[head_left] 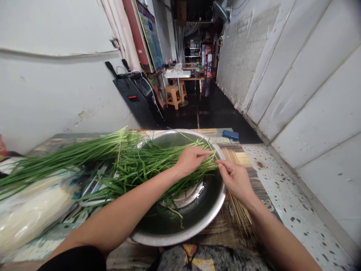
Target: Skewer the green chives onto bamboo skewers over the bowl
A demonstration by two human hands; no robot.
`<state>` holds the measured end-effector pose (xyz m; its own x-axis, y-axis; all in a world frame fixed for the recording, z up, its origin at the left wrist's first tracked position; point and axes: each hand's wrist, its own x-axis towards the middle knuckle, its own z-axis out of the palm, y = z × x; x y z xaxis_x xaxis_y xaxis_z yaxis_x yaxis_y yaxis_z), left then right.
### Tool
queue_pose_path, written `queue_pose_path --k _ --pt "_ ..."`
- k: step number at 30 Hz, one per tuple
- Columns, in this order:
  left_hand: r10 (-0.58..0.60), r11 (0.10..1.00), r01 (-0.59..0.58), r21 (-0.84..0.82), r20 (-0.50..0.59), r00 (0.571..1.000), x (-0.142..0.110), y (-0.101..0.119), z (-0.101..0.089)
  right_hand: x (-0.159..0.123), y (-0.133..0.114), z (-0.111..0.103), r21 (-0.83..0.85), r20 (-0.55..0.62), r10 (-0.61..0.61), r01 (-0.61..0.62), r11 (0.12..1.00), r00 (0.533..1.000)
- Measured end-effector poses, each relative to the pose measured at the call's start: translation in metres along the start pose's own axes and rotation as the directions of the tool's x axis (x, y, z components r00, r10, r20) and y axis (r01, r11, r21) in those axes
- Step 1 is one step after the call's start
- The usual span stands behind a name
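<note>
Long green chives [153, 160] lie across a round metal basin [180, 241], their pale cut ends to the right. My left hand [191, 160] is closed over these pale ends, fingers pressed together on the stalks. At the basin's right rim my right hand [236, 178] pinches the lower end of a thin bamboo skewer [213, 151], which slants up beside the chive ends. Whether the skewer passes through any stalk is not clear. Another pile of chives [70, 154] stretches left of the basin, with a skewer [119, 152] across it.
Loose bamboo skewers [241, 216] lie on the table right of the basin. A small blue box [230, 134] sits at the table's far edge. On the left are a metal tray [97, 180] and a plastic bag with pale contents [36, 207]. White walls flank both sides.
</note>
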<state>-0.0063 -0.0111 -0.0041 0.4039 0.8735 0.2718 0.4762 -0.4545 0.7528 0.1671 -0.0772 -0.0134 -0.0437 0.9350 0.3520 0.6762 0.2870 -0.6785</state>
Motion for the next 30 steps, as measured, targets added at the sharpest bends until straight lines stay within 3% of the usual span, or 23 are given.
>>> queue_pose_path --k 3,6,9,13,17,21,24,26,28,30 --pt "0.043 0.999 -0.039 -0.038 0.113 0.993 0.000 0.007 0.000 0.002 0.000 -0.001 0.003 0.004 0.014 -0.014 1.000 1.000" --pt "-0.013 0.999 0.014 -0.051 0.016 1.000 0.004 0.007 -0.006 0.003 0.000 -0.003 0.017 0.023 0.009 -0.010 1.000 1.000" --pt "-0.016 0.993 0.021 0.117 -0.050 0.999 0.008 -0.003 -0.011 0.002 0.002 -0.004 0.002 0.033 0.005 -0.005 1.000 0.999" --pt "0.045 0.910 -0.081 0.407 0.098 0.994 0.009 -0.018 -0.003 0.001 0.004 -0.005 -0.029 0.039 0.017 -0.016 0.999 0.999" --pt "0.033 0.873 -0.108 0.476 0.163 0.986 0.011 -0.024 0.008 0.000 0.002 -0.005 -0.079 0.060 0.005 0.000 0.997 0.998" --pt "0.056 0.892 -0.125 0.434 0.168 0.984 0.014 -0.022 0.009 0.000 0.000 -0.006 -0.073 0.062 -0.027 0.031 0.997 0.998" --pt "-0.045 0.943 0.012 0.332 0.092 0.995 0.014 -0.022 0.004 0.000 0.000 -0.007 -0.061 0.063 -0.007 0.011 0.998 0.998" --pt "-0.137 0.954 0.101 0.282 0.110 0.984 0.014 -0.023 0.000 0.001 -0.001 -0.007 -0.062 0.070 0.004 0.000 0.998 0.998" --pt "-0.179 0.959 0.139 0.247 0.146 0.973 0.014 -0.025 -0.004 0.001 -0.001 -0.008 -0.070 0.079 0.016 -0.010 0.998 0.997" --pt "-0.179 0.972 0.161 0.172 0.093 0.980 0.015 -0.027 -0.007 0.000 -0.001 -0.009 -0.070 0.091 0.025 -0.018 0.997 0.996"
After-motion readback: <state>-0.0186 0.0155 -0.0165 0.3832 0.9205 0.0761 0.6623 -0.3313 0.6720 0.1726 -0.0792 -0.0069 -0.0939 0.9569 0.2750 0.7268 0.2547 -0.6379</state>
